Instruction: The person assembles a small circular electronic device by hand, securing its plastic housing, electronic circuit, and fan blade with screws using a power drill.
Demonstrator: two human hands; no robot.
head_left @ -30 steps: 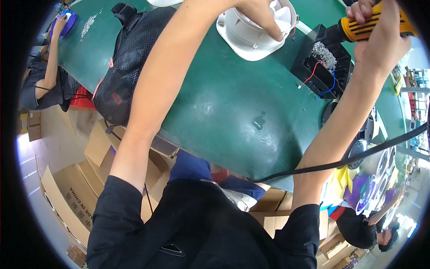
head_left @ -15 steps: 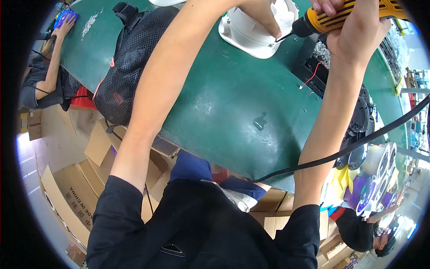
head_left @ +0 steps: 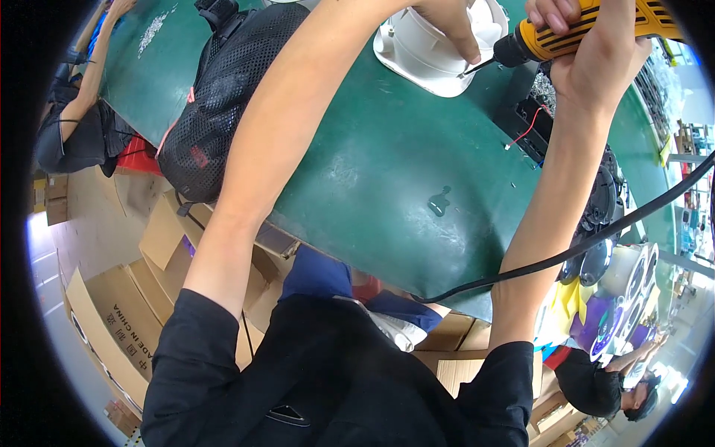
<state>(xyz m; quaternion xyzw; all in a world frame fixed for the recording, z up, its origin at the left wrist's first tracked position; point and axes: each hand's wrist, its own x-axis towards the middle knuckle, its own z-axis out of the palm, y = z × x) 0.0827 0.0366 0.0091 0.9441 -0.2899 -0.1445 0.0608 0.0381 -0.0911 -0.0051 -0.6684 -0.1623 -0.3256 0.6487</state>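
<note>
At the top of the view, a white round plastic housing (head_left: pixel 417 56) with a flanged base and vanes inside rests on the green table. My left hand (head_left: pixel 450 26) grips its edge, thumb pointing down inside the flange; the other fingers are mostly hidden. My right hand (head_left: pixel 596 71) is wrapped around a yellow and black power drill (head_left: pixel 540 43), held nearly level. The drill's thin bit (head_left: pixel 479 67) reaches the housing's flange beside my left thumb. Whether a screw sits under the tip is too small to tell.
A black mesh bag (head_left: pixel 223 112) lies left on the green table (head_left: pixel 357 171). Right are a black box with screws (head_left: pixel 521 123), a red wire, black round parts (head_left: pixel 599 197) and white and purple reels. A black cable (head_left: pixel 596 242) crosses my right forearm. Co-workers sit on both sides.
The housing, drill and both hands appear slightly farther right and the view has shifted a little. The bit stays against the flange. The co-worker's hands at far left have moved up.
</note>
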